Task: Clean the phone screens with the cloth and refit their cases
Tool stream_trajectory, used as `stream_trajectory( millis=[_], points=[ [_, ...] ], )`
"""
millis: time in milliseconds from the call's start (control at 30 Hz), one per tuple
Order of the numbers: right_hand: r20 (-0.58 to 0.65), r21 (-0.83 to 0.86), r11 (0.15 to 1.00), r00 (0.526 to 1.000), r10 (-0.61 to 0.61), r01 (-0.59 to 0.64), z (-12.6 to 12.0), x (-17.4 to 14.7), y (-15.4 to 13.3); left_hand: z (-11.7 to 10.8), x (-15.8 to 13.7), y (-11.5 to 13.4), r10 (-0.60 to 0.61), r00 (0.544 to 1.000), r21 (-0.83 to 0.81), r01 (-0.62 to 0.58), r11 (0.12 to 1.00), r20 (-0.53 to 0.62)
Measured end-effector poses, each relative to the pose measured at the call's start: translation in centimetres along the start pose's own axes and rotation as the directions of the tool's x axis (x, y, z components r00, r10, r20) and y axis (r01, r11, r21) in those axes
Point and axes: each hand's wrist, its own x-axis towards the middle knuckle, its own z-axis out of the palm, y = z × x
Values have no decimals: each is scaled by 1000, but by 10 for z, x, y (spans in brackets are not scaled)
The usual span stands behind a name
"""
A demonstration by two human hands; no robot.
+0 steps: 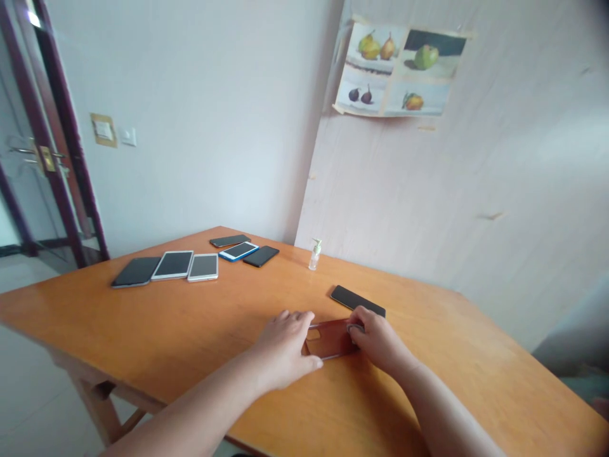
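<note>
A clear phone case [328, 339] with a camera cutout at its left end lies on the wooden table, the orange top showing through it. My left hand [285, 349] grips the case's left end, thumb on the near edge and fingers at the far edge. Over the right part of the case, my right hand [378, 336] is closed, its fingertips pressing a small whitish wad [353, 327] against the inside. Its exact kind is mostly hidden by the fingers. Just beyond the right hand lies a black phone [356, 299], face up.
On the table [190, 324], a small pump bottle [314, 255] stands near the wall. Further left lie a dark tablet [136, 271], a white tablet [174, 264], a white phone [203, 267], a blue-edged phone [239, 251] and two dark phones [261, 256].
</note>
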Motion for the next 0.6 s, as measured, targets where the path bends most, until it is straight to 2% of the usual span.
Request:
stream_trajectory(
  millis=[100, 200, 333, 433, 533, 600],
  points=[
    [-33, -59, 995, 997, 73, -75, -4, 2, 8, -1, 34, 0, 35, 997, 58, -38, 998, 62],
    [-8, -120, 986, 993, 117, -117, -12, 1, 15, 2, 56, 0, 95, 989, 72, -104, 992, 117],
    [31, -137, 982, 991, 134, -129, -21, 0, 26, 9, 59, -3, 108, 990, 26, -110, 994, 87],
    [5, -168, 969, 982, 186, -183, -23, 1, 30, 13, 56, -7, 101, 991, 0, -102, 995, 84],
    [-21, -195, 952, 972, 234, -234, -18, 1, 24, 14, 56, -9, 98, 992, 0, -98, 995, 77],
    [-3, -154, 972, 984, 180, -178, -12, -1, 12, 13, 56, -8, 109, 991, -1, -110, 994, 76]
  ],
)
